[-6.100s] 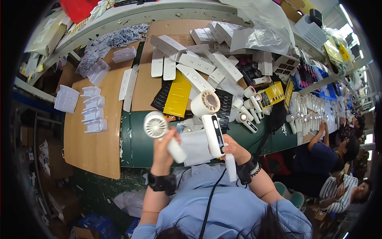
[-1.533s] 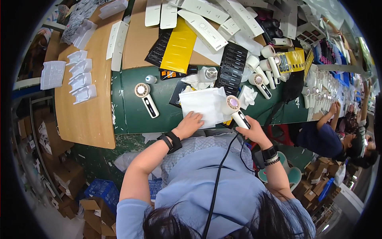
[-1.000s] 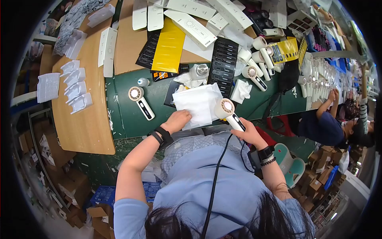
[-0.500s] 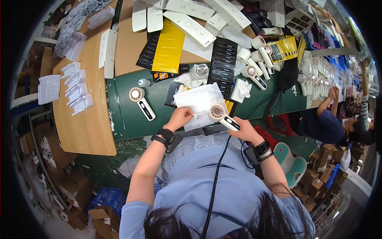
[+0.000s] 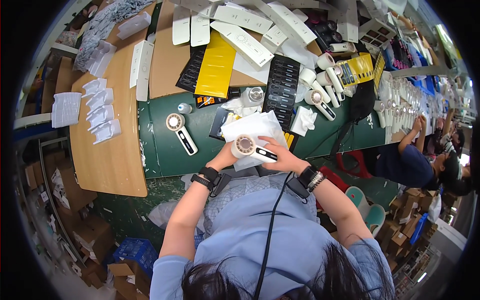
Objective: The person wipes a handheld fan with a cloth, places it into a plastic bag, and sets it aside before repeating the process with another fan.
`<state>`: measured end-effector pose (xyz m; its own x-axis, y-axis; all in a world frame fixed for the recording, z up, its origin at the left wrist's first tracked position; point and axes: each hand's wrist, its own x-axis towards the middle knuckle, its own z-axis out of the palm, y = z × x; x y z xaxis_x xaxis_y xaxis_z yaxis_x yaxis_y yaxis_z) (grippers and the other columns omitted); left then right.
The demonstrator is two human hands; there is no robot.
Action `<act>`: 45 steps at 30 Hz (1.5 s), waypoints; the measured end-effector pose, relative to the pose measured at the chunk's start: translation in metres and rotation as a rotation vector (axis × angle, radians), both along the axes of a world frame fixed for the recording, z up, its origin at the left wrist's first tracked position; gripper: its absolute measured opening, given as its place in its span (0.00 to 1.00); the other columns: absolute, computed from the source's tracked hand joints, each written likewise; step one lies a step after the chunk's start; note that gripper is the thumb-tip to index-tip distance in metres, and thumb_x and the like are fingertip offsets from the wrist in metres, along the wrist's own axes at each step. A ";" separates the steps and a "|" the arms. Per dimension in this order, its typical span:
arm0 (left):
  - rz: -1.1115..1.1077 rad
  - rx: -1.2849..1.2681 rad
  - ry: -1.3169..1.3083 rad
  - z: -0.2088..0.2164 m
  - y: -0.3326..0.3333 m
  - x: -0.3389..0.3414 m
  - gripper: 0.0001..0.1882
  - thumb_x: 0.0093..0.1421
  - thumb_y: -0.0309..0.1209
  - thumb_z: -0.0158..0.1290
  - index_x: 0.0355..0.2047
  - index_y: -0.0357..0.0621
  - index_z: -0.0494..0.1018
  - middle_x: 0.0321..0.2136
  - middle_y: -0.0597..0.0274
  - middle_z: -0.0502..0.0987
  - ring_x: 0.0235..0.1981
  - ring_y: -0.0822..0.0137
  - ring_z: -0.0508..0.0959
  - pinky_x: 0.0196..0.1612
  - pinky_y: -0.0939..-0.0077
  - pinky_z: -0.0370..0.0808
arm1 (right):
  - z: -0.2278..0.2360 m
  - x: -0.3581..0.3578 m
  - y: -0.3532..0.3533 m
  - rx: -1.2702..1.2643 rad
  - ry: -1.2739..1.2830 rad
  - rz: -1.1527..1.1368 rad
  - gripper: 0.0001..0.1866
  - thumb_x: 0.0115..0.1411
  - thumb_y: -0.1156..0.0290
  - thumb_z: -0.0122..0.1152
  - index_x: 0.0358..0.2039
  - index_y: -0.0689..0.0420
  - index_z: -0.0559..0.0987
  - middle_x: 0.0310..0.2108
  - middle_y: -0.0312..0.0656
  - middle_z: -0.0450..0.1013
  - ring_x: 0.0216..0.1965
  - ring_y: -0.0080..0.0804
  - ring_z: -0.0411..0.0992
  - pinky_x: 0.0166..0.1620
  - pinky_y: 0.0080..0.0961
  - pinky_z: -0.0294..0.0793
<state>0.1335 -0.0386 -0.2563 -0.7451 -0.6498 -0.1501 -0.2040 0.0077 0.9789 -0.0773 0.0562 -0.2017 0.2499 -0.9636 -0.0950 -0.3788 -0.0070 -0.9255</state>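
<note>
A white handheld fan (image 5: 265, 154) with a round grille head and a dark panel on its handle is held low over the table's front edge. My right hand (image 5: 284, 157) is closed round the handle, its fingers reaching over the far side. Against the left side of the fan's head, my left hand (image 5: 223, 158) is closed, most of its fingertips hidden behind the head. Under the fan lie white translucent sheets or bags (image 5: 257, 125). Another white fan (image 5: 182, 132) rests on the green table to the left, beside a small clear bottle (image 5: 184, 108).
White boxes (image 5: 242, 42) pile up at the back, near yellow sticker sheets (image 5: 216, 65) and a black one (image 5: 281, 82). More fans (image 5: 320, 102) lie at the right. White trays (image 5: 103, 110) line the wooden board (image 5: 100, 170). A co-worker (image 5: 407, 162) sits farther right.
The fan in my right hand has moved left and turned more level. My left hand has left the edge of the white sheet and now meets the fan's head.
</note>
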 end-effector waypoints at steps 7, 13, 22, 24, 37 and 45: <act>0.000 0.327 -0.165 -0.024 -0.006 0.026 0.18 0.51 0.27 0.55 0.43 0.38 0.71 0.39 0.57 0.76 0.41 0.64 0.75 0.44 0.74 0.71 | 0.010 0.004 -0.017 0.345 -0.008 -0.038 0.21 0.45 0.66 0.63 0.38 0.62 0.71 0.36 0.46 0.71 0.37 0.34 0.70 0.43 0.26 0.67; 0.031 0.079 -0.009 0.026 0.005 0.004 0.22 0.46 0.29 0.57 0.43 0.37 0.71 0.40 0.53 0.75 0.42 0.59 0.76 0.44 0.68 0.71 | 0.007 -0.001 -0.015 0.405 -0.051 -0.085 0.22 0.45 0.64 0.63 0.39 0.62 0.71 0.31 0.44 0.72 0.33 0.31 0.69 0.39 0.25 0.68; 0.018 -0.561 -0.463 0.048 0.019 -0.034 0.14 0.48 0.31 0.56 0.36 0.41 0.73 0.31 0.49 0.76 0.35 0.49 0.75 0.38 0.62 0.72 | 0.013 -0.002 -0.020 0.418 -0.189 -0.046 0.23 0.49 0.65 0.62 0.44 0.60 0.70 0.32 0.38 0.70 0.34 0.23 0.66 0.39 0.21 0.67; -0.073 -0.524 -0.586 0.041 0.016 -0.033 0.10 0.49 0.31 0.54 0.32 0.41 0.74 0.26 0.50 0.76 0.29 0.49 0.76 0.33 0.61 0.73 | 0.013 -0.007 -0.018 0.424 -0.167 -0.077 0.23 0.49 0.64 0.62 0.45 0.60 0.70 0.33 0.37 0.70 0.34 0.22 0.66 0.39 0.21 0.67; -0.065 -0.164 -0.382 0.012 0.007 -0.036 0.07 0.51 0.31 0.55 0.27 0.39 0.75 0.21 0.50 0.76 0.24 0.53 0.77 0.28 0.64 0.73 | 0.020 -0.024 -0.004 0.197 -0.031 -0.165 0.26 0.46 0.66 0.63 0.45 0.61 0.70 0.42 0.45 0.70 0.41 0.28 0.68 0.45 0.23 0.67; -0.017 0.441 0.099 -0.051 0.010 -0.039 0.11 0.51 0.30 0.58 0.17 0.41 0.69 0.16 0.71 0.71 0.17 0.81 0.67 0.22 0.82 0.66 | 0.038 -0.021 0.001 -0.006 0.070 0.088 0.20 0.42 0.68 0.61 0.38 0.59 0.71 0.51 0.47 0.64 0.43 0.43 0.70 0.46 0.29 0.69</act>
<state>0.0946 -0.0287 -0.3078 -0.7799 -0.5271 -0.3375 -0.1125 -0.4124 0.9040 -0.0983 0.0572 -0.1634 0.3263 -0.9389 -0.1098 -0.4400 -0.0480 -0.8967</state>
